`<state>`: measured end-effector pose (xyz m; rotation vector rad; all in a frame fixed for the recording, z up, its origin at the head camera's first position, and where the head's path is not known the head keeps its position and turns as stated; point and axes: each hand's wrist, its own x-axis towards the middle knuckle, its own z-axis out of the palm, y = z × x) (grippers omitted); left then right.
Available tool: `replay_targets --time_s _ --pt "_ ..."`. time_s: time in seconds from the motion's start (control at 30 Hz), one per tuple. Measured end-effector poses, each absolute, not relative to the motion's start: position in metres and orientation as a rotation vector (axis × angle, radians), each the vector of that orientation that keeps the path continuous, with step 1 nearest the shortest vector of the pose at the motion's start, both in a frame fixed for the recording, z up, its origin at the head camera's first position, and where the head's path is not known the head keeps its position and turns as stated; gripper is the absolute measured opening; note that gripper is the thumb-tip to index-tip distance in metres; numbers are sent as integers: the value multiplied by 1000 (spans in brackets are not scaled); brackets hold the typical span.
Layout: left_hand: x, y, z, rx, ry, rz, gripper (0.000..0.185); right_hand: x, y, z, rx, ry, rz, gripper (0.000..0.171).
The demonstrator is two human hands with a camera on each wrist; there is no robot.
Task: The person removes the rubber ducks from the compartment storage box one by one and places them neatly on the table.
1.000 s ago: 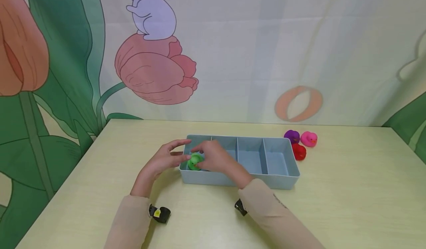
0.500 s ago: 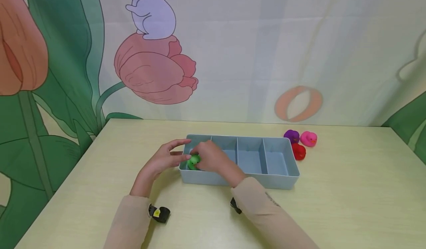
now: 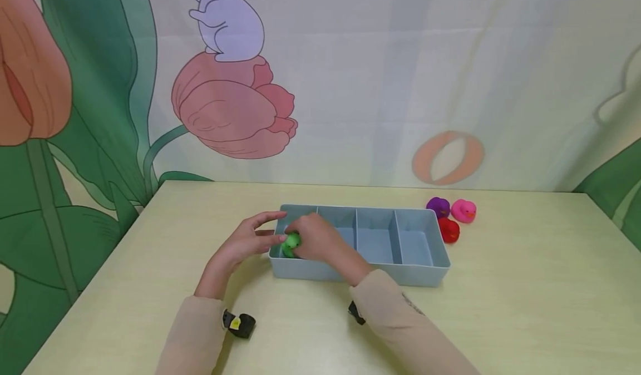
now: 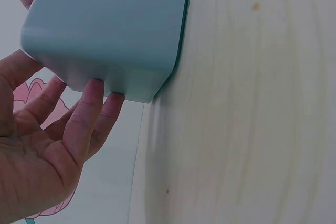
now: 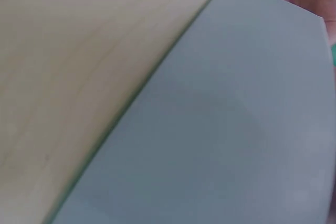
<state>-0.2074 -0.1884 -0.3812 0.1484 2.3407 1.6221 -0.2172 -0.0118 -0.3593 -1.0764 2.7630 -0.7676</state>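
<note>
A green rubber duck (image 3: 290, 243) sits in the leftmost compartment of a grey-blue divided box (image 3: 360, 274), partly covered by fingers. My right hand (image 3: 320, 238) reaches down into that compartment and grips the duck; its fingertips are mostly hidden. At the box's left end my left hand (image 3: 247, 238) holds the wall, thumb over the rim close to the duck. In the left wrist view several fingers (image 4: 86, 114) rest against the outside of the end wall. The right wrist view mostly shows the box's long side (image 5: 220, 114), with the duck out of sight.
Purple (image 3: 438, 207), pink (image 3: 463, 211) and red (image 3: 449, 230) rubber ducks cluster on the pale wooden table (image 3: 521, 286), just beyond the box's right end. Upright dividers split the box into compartments. A patterned cloth (image 3: 350, 85) hangs behind the table's far edge.
My right hand has shifted slightly left and closed around the green duck, covering more of it. My left hand and the box have stayed in place.
</note>
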Motion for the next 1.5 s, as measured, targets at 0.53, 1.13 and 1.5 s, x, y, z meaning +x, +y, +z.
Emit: replay_targets --time_s 0.53,1.13,1.5 --pt "-205 -191 -381 110 2352 1613 55 -206 14 -344 -1073 2743 -1125 37" --pt "-207 -187 -381 74 2356 1608 54 -197 55 -334 -909 2777 -1341 42" --pt "-209 -186 -381 112 2369 1608 55 -196 92 -334 -870 2822 -1405 38"
